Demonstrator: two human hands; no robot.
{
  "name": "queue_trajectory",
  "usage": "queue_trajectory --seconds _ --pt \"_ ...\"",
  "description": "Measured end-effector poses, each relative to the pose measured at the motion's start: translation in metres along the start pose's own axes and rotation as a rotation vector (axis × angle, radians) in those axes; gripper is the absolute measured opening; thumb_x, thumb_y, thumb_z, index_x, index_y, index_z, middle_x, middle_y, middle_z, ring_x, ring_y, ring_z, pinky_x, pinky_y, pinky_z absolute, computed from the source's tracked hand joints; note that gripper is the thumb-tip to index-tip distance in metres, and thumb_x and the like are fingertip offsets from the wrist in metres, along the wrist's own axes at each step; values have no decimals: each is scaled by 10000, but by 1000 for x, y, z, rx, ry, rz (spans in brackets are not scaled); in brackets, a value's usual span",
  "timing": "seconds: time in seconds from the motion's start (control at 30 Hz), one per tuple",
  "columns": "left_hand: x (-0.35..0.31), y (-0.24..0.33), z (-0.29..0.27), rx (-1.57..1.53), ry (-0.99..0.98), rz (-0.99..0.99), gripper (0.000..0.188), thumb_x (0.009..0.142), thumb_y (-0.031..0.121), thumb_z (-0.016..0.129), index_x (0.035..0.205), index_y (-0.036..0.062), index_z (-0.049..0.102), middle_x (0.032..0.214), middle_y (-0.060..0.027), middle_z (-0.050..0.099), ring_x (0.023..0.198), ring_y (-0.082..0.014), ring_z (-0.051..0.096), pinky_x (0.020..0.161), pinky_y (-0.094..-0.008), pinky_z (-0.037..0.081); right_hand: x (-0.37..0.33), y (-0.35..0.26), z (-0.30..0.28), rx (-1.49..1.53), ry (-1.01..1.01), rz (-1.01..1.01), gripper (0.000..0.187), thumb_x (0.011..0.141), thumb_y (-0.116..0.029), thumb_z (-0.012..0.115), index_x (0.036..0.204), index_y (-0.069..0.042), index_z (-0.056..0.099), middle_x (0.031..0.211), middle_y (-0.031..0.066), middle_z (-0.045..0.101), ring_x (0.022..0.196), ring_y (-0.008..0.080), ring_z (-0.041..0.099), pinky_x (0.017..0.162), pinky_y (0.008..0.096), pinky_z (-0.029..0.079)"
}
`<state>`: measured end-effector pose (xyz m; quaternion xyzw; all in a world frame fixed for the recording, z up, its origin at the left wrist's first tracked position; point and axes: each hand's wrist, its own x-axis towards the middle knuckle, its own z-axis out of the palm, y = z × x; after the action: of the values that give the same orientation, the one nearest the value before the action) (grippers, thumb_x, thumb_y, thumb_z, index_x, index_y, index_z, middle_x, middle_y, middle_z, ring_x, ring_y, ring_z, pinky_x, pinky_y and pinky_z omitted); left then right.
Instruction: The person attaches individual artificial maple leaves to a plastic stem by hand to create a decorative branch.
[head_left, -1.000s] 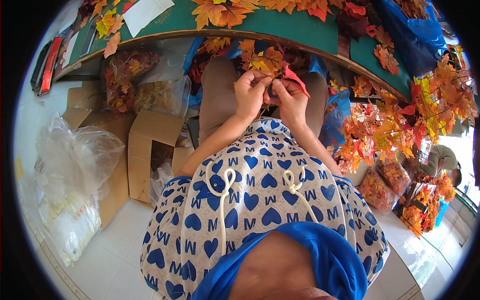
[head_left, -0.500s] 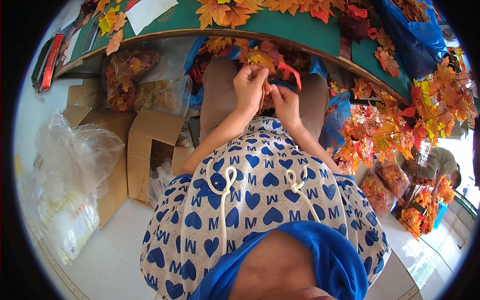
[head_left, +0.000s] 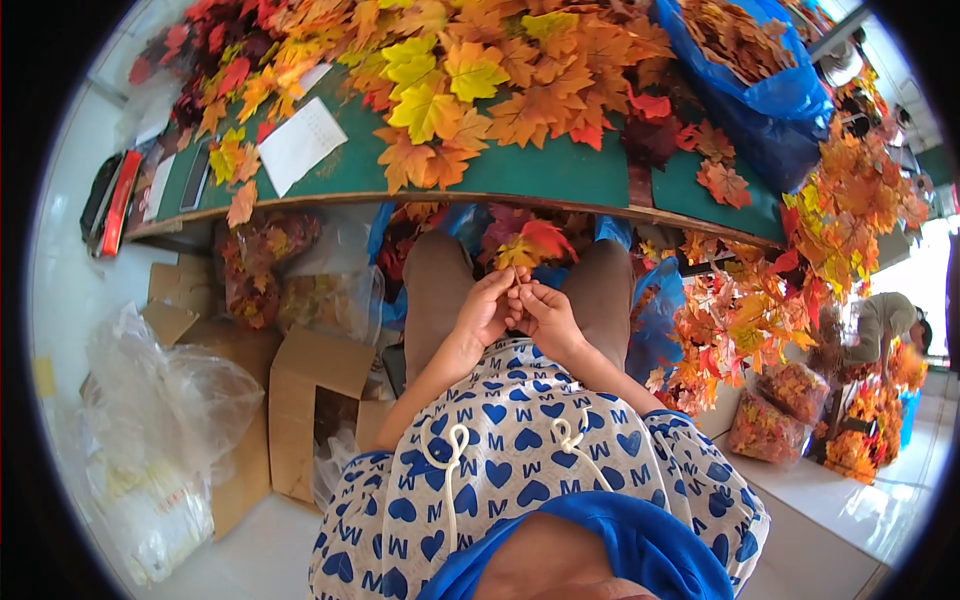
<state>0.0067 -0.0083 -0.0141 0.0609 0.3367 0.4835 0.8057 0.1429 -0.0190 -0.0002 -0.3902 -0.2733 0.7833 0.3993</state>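
Note:
Over my lap, my left hand (head_left: 485, 308) and my right hand (head_left: 548, 316) meet, fingertips touching. Both pinch the thin brown stem of a small spray of artificial maple leaves (head_left: 538, 243). Its red and yellow leaves point away from me, above the fingers. My left hand's fingers curl beneath the stem, while my right thumb and forefinger press on it. The exact join of the stems is hidden by the fingertips. Behind the spray, between my knees, more dark red and orange leaves lie by blue plastic.
Ahead stands a green table (head_left: 360, 180) heaped with maple leaves, a white paper (head_left: 302, 146) and a blue bag (head_left: 770, 110) of brown leaves. Cardboard boxes (head_left: 318, 365) and clear plastic bags (head_left: 165, 400) are at left. Leaf branches (head_left: 740, 330) hang at right; another person (head_left: 875, 325) is beyond.
The view has tilted up, showing more of the table. My hands have come closer together around the stem, and the red leaf that stuck out sideways now points away with the yellow one.

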Motion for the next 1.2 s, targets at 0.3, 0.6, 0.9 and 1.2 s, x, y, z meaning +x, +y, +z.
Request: queue_trajectory --seconds 0.3,0.6,0.9,1.2 --pt "8 -7 -3 -113 85 180 171 887 117 572 1049 72 606 940 -79 657 824 -166 659 739 -265 535 1 -63 -16 -852 -101 -366 158 876 -106 568 946 14 643 832 72 654 746 135 626 692 259 517" --pt "7 -9 -14 -54 19 12 213 853 48 599 1061 91 608 832 -43 661 684 -127 658 576 -236 553 -7 -266 -123 -1242 1111 -1079 135 826 -128 591 894 -37 665 799 167 634 729 288 616 658 363 484" --pt "6 -11 -16 -29 -6 -49 178 838 30 612 997 111 610 813 -43 655 667 -147 660 560 -254 555 38 -308 -177 -1889 1041 -693 185 768 -174 631 905 -55 668 833 190 619 814 357 597 726 426 481" --pt "5 -10 -22 -29 4 -63 171 836 32 616 987 111 612 798 -29 650 663 -142 657 566 -256 549 39 -322 -160 -1995 899 -781 188 750 -135 589 910 -50 638 821 187 603 776 355 602 687 426 493"
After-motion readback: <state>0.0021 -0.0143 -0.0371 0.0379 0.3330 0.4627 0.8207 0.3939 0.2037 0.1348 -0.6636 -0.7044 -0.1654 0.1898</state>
